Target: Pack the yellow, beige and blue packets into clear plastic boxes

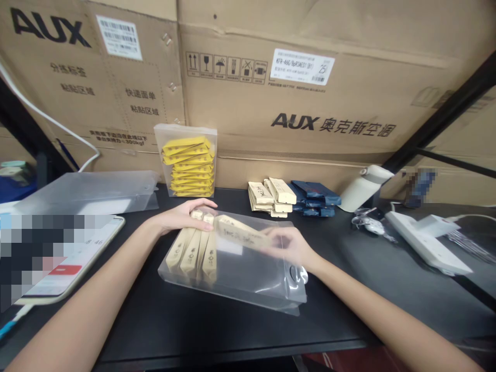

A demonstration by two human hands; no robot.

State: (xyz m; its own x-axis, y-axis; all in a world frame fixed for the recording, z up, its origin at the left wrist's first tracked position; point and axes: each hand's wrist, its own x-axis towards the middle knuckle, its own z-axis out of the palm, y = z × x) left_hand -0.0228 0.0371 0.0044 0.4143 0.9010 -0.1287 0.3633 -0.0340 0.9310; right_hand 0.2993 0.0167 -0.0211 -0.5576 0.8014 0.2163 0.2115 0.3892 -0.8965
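A black tabletop (163, 325) is backed by printed cardboard (240, 108). In the near middle, a clear pouch (251, 279) is clasped at its far left by the left hand (184, 213), while a cream packet (241, 233) is pinched inside it by the right hand (292, 248). The slim packets (192, 250) ranged at the pouch's left could be knocked askew if that one is pushed in crooked. Pointed ends and creased, paper-like faces are seen through glossy, flexible plastic.

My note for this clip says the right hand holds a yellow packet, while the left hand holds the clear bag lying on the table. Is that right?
Not quite: the packet in the right hand is beige, not yellow, as the head view shows. The rest stands: the left hand holds the clear bag lying on the table.
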